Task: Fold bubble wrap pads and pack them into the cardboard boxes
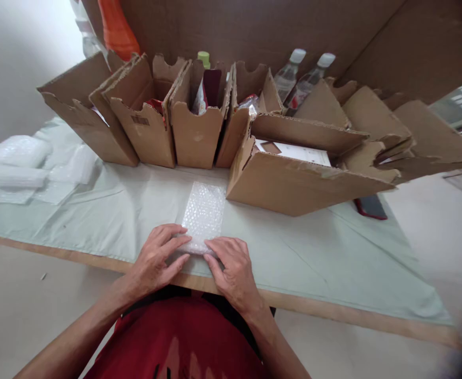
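A strip of clear bubble wrap (206,210) lies on the cloth-covered table in front of me, its near end folded or rolled into a thicker edge. My left hand (160,255) grips the left corner of that edge, fingers on top and thumb at the near side. On the right corner, my right hand (231,266) holds it the same way between fingers and thumb. Whether anything is wrapped inside the fold I cannot tell.
Several cardboard bins (197,134) stand along the back, one wide cardboard bin (294,184) closer at right. Plastic bottles (287,76) stand behind them. More bubble-wrap pieces (17,168) lie at left. A dark phone (371,207) rests at right. The table's wooden edge (286,301) runs before me.
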The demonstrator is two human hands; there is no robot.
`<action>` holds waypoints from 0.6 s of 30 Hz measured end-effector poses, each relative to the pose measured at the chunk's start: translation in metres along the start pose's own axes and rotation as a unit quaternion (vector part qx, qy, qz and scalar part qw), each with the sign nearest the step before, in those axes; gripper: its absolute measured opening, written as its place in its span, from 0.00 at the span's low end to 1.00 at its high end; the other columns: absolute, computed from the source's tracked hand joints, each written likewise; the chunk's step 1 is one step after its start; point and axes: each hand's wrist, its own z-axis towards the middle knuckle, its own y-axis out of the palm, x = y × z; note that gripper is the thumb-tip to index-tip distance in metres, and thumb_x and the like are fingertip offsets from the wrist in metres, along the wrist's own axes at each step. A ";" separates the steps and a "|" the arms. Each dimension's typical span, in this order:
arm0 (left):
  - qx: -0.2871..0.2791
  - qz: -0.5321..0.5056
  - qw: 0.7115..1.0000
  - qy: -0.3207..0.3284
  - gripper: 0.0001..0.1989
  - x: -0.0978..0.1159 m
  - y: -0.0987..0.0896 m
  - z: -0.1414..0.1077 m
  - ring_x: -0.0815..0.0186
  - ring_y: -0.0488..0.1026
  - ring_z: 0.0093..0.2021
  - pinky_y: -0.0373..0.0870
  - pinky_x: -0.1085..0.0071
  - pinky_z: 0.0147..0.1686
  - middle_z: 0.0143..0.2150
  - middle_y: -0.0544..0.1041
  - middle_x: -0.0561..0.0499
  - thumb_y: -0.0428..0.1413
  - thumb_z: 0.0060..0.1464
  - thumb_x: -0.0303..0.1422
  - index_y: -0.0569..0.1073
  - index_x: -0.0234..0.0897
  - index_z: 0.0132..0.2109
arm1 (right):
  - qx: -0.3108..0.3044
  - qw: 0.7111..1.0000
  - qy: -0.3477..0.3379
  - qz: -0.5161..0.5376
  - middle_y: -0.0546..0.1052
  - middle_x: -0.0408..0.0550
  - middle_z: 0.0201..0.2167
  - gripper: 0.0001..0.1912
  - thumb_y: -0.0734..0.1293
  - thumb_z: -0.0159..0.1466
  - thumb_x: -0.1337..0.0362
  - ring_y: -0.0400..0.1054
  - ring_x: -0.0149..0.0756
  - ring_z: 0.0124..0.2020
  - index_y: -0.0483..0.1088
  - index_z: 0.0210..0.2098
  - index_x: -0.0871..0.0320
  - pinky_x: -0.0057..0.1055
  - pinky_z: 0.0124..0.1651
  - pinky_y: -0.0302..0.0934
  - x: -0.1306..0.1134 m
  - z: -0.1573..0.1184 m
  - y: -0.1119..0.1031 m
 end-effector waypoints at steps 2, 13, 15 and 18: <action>0.001 -0.013 1.000 0.004 0.11 -0.002 -0.001 0.001 0.58 0.76 0.51 0.73 0.59 0.52 0.48 0.80 0.45 0.55 0.66 0.28 0.74 0.39 0.54 | 0.018 1.000 0.009 0.013 0.82 0.48 0.43 0.10 0.64 0.73 0.64 0.74 0.41 0.45 0.73 0.52 0.55 0.42 0.51 0.63 -0.001 0.000 -0.003; 0.062 0.023 0.997 -0.046 0.17 -0.009 0.017 0.010 0.55 0.74 0.54 0.75 0.57 0.53 0.55 0.74 0.39 0.56 0.66 0.33 0.71 0.37 0.60 | 0.008 0.995 -0.041 -0.095 0.80 0.52 0.54 0.14 0.65 0.70 0.71 0.71 0.46 0.54 0.73 0.54 0.57 0.44 0.55 0.61 0.007 0.007 0.007; 0.052 0.018 0.998 -0.035 0.19 -0.006 0.013 0.004 0.53 0.73 0.57 0.73 0.55 0.56 0.58 0.72 0.38 0.59 0.64 0.32 0.70 0.38 0.61 | 0.008 0.996 -0.041 -0.076 0.81 0.52 0.52 0.14 0.65 0.70 0.72 0.72 0.44 0.52 0.74 0.54 0.57 0.44 0.54 0.61 0.007 0.010 0.006; 0.040 0.009 0.999 -0.012 0.16 -0.003 0.009 -0.001 0.55 0.73 0.55 0.72 0.56 0.55 0.54 0.75 0.42 0.58 0.63 0.28 0.73 0.39 0.57 | -0.008 0.999 -0.041 -0.022 0.82 0.50 0.48 0.13 0.65 0.71 0.70 0.74 0.42 0.48 0.74 0.53 0.57 0.43 0.52 0.63 0.004 0.012 0.000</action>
